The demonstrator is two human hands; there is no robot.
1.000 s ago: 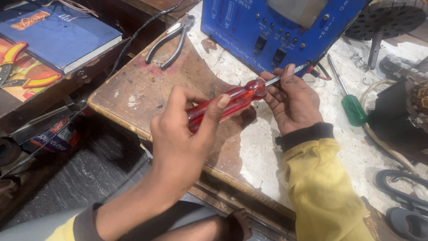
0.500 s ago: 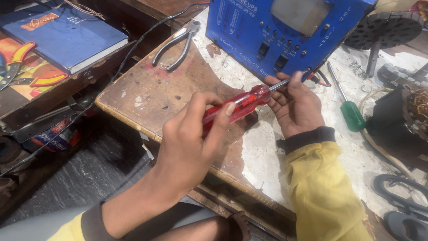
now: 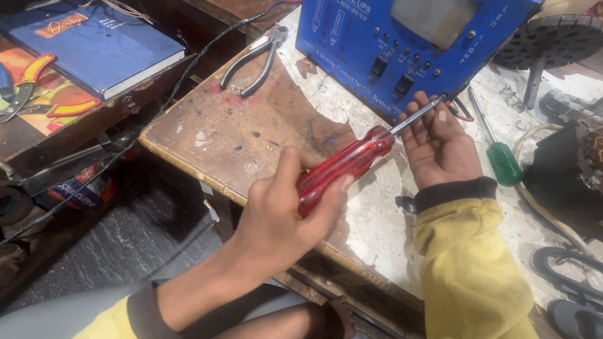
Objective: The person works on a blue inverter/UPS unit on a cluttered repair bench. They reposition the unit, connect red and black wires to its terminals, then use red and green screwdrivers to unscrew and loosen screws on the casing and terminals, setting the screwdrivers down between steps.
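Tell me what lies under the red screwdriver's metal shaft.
The right hand, palm up, its fingers supporting the red screwdriver. Behind stands the blue box. The tip is hidden among fingers and wires.

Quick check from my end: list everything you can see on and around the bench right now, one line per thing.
Screwdriver: 1, red clear handle, steel shaft, held over bench toward the blue box.
Blue box: 1, blue metal case with switches, back of bench.
Green screwdriver: 1, green handle, lying right of the right hand.
Pliers: 1, grey, lying at bench's far left.
Bench: 1, worn brown wood, white patch on the right.
Book: 1, blue cover, shelf at left.
Cutters: 2, orange-and-yellow handles, beside the book.
Black disc: 1, top right.
Left hand: grips the red handle.
Right hand: open palm, fingers steadying the shaft.
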